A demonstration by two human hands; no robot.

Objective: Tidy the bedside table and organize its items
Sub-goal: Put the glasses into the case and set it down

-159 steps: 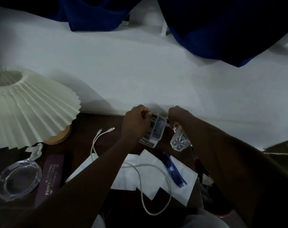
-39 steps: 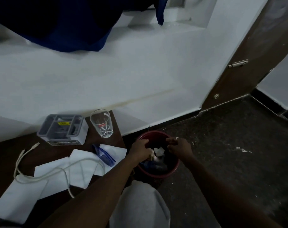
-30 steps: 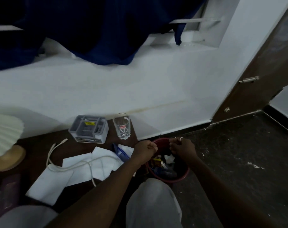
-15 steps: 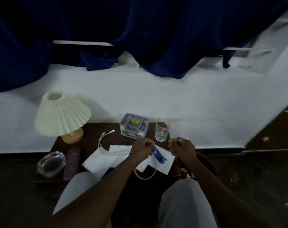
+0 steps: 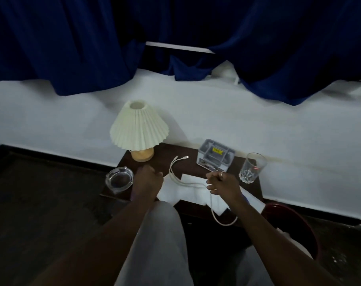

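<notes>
Bedside table (image 5: 162, 161): lamp (image 5: 138, 129) at back-left corner, ashtray (image 5: 119, 178) at front-left corner, organizer (image 5: 215, 156) at back edge, glass (image 5: 252, 168) at right edge. Papers (image 5: 189, 189) lie along the front edge, crossed by a cable (image 5: 176, 178). Left hand (image 5: 147, 181), between ashtray and papers, fingers curled under; any contents hidden. Right hand (image 5: 223, 183), fingers half-curled beside the cable; hold on it cannot be told. Bin (image 5: 297, 226) on floor at right.

Very dim, grainy, wide-angle edge warp.
</notes>
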